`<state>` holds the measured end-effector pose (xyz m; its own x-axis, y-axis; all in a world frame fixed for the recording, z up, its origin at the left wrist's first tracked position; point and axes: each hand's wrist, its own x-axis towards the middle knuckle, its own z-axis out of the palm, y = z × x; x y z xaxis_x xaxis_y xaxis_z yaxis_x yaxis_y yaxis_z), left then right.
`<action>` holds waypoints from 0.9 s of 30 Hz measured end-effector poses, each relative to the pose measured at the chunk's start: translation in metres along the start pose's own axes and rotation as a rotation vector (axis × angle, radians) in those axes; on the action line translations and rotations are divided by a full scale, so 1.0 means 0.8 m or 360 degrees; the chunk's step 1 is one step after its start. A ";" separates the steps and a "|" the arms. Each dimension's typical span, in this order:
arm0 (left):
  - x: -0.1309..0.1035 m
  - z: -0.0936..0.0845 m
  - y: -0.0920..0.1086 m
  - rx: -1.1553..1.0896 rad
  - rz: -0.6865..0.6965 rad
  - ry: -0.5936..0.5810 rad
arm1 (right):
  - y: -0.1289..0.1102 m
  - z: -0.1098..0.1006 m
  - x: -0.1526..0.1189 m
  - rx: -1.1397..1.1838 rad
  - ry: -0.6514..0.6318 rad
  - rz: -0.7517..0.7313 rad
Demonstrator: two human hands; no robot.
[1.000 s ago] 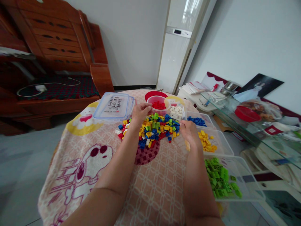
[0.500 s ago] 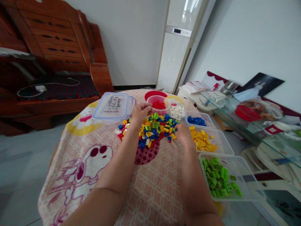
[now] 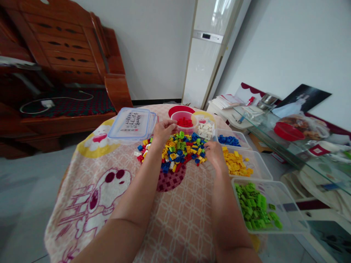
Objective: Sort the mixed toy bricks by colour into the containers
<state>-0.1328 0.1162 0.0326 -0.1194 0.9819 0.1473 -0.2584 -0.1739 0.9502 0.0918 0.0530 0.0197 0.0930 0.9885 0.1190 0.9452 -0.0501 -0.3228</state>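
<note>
A heap of mixed toy building bricks (image 3: 179,148) in red, yellow, blue, green and white lies on the table between my hands. My left hand (image 3: 163,131) is over the heap's back left, fingers bent together with the tips at the near left rim of a round tub (image 3: 188,129) holding red bricks (image 3: 184,122). Whether anything is in those fingers is hidden. At the heap's right edge, my right hand (image 3: 215,152) has its thumb and fingers drawn together close to blue and yellow bricks. Anything pinched there is too small to make out.
Clear boxes hold white bricks (image 3: 205,130), blue bricks (image 3: 229,140), yellow bricks (image 3: 236,163) and green bricks (image 3: 255,207) along the right. Stacked lids (image 3: 131,124) lie back left on the patterned tablecloth (image 3: 181,215). A glass shelf (image 3: 298,146) with clutter stands at right.
My right hand has lifted slightly at the heap's right edge, and its fingertips show more clearly. My left hand stays at the round tub.
</note>
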 end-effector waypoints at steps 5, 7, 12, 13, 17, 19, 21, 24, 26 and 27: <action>0.001 0.000 0.002 0.0005 -0.0019 0.0010 | 0.001 -0.007 -0.001 -0.0024 -0.0063 0.0065; 0.000 0.000 0.002 0.0006 -0.0022 0.0010 | -0.003 -0.006 -0.002 -0.0077 -0.0123 0.0059; -0.001 0.000 0.004 0.0008 -0.0028 0.0013 | -0.012 0.003 -0.007 -0.0247 -0.0232 0.0044; -0.001 -0.001 0.004 0.0009 -0.0030 0.0015 | -0.012 0.004 -0.007 -0.0253 -0.0236 0.0033; -0.001 -0.002 0.004 0.0015 -0.0025 0.0010 | -0.006 0.003 -0.006 -0.0101 -0.0118 -0.0006; -0.001 -0.002 0.003 0.0025 -0.0020 0.0005 | -0.001 0.001 -0.003 0.0039 0.0013 -0.0008; 0.000 -0.003 0.001 0.0029 -0.0020 0.0005 | 0.005 -0.002 0.001 0.0188 0.0166 0.0027; 0.001 -0.004 0.000 0.0026 -0.0025 0.0008 | 0.012 -0.005 0.007 0.0348 0.0460 0.0148; 0.001 -0.004 0.001 0.0027 -0.0027 0.0002 | 0.017 -0.007 0.009 0.0390 0.0670 0.0275; 0.001 -0.003 0.001 0.0029 -0.0026 0.0001 | 0.019 -0.007 0.009 0.0400 0.0757 0.0338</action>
<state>-0.1357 0.1163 0.0329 -0.1159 0.9845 0.1315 -0.2429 -0.1565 0.9573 0.1085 0.0587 0.0214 0.4580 0.7848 0.4175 0.7925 -0.1476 -0.5918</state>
